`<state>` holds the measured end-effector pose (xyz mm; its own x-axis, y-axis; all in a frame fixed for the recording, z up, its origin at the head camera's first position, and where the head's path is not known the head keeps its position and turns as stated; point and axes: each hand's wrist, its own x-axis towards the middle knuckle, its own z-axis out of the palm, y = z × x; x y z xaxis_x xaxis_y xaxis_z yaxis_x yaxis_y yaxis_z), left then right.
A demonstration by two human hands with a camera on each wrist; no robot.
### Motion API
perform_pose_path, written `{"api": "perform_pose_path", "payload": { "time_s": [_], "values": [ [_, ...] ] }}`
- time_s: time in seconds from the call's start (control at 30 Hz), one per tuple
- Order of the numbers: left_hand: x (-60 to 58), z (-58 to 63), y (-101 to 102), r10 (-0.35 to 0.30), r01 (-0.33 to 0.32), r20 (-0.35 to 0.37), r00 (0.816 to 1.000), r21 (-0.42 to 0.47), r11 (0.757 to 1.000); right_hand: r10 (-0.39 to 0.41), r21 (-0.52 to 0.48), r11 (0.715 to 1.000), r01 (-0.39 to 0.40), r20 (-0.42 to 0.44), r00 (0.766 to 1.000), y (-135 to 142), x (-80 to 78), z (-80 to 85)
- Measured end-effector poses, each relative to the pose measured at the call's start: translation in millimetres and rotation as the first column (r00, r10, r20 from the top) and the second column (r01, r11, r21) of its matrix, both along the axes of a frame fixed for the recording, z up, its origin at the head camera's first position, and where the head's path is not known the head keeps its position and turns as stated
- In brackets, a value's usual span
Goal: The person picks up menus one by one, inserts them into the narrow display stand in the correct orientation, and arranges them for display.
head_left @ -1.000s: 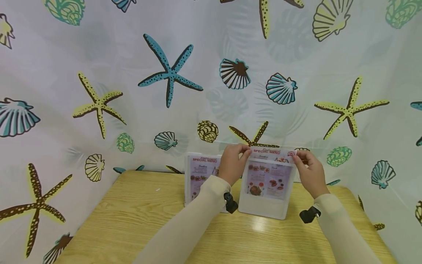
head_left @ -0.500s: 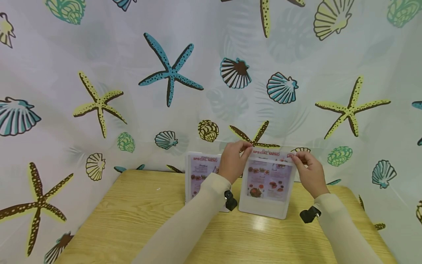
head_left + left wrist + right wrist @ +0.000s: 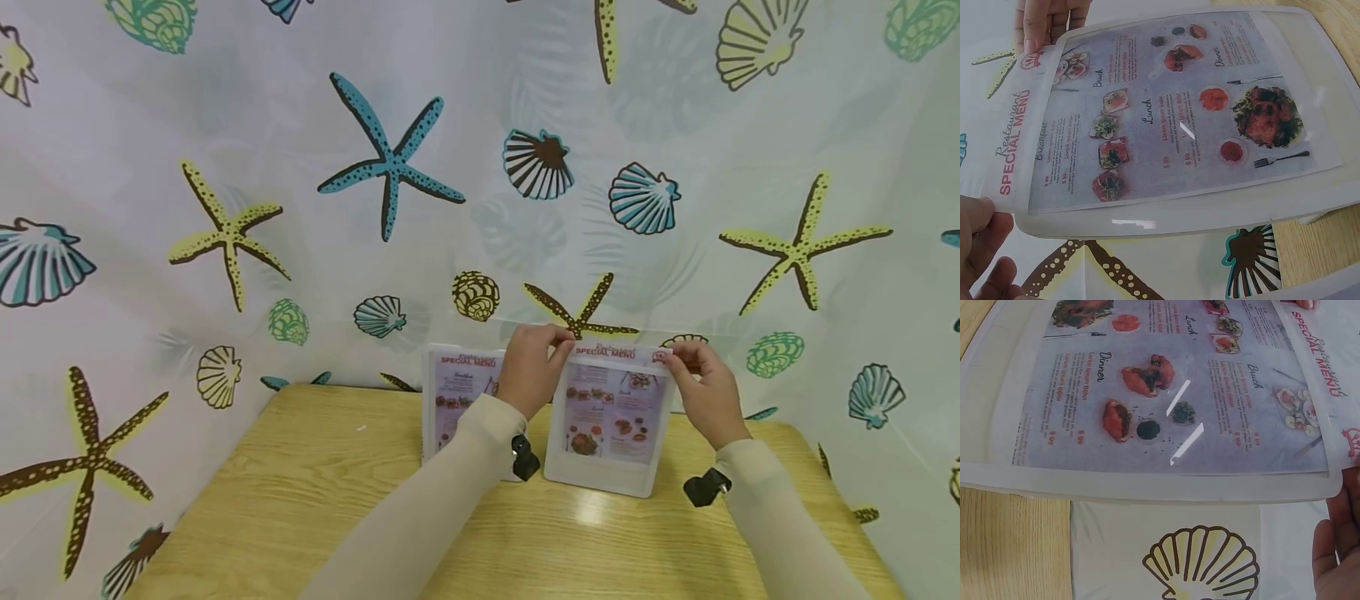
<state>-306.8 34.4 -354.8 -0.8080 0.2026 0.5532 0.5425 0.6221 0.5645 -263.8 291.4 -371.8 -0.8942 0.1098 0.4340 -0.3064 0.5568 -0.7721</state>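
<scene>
A printed menu sheet (image 3: 609,417) sits most of the way down inside a clear, white-edged upright sign holder (image 3: 600,479). Its top strip, reading "Special Menu", sticks out above the holder's upper edge. My left hand (image 3: 531,371) pinches the sheet's top left corner between thumb and fingers. At the top right corner my right hand (image 3: 705,392) pinches the sheet the same way. Below the sheet's lower edge, a pale band of the holder shows, plainest in the left wrist view, where the sheet (image 3: 1166,119) lies slightly askew.
A second sign holder with a like menu (image 3: 453,392) stands to the left, partly hidden by my left hand and sleeve. Both are on a wooden table (image 3: 322,467). Behind it hangs a white curtain (image 3: 315,275) printed with starfish and shells.
The menu sheet has slid a little lower in the holder, and less of it sticks out at the top. Both hands have gone down slightly with it.
</scene>
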Motion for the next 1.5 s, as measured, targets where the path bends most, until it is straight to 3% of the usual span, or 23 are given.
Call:
{"api": "perform_pose_path", "payload": {
  "time_s": [0.43,0.8,1.0,1.17,1.5],
  "values": [
    [0.6,-3.3,3,0.009,-0.013,-0.087,0.996,-0.046,0.999,-0.038,0.027,0.999,0.039,-0.036,0.999,3,0.3,-7.6],
    [-1.6,-11.3,3,0.082,-0.116,-0.184,0.979,-0.18,0.977,-0.013,0.048,0.999,0.017,-0.068,0.998,5,-1.1,-14.7],
    [-0.4,-11.6,4,0.094,-0.128,-0.18,0.979,-0.188,0.974,-0.031,0.059,0.998,0.034,-0.064,0.997,4,0.7,-12.2],
    [0.9,-11.6,3,0.074,-0.106,-0.163,0.984,-0.194,0.975,-0.026,0.058,0.998,0.029,-0.056,0.998,5,-0.2,-15.0],
    [4.7,-12.1,4,-0.02,-0.061,-0.253,0.967,-0.307,0.95,-0.028,0.149,0.987,0.052,-0.159,0.987,10,-1.8,-18.7]
  ]
}}
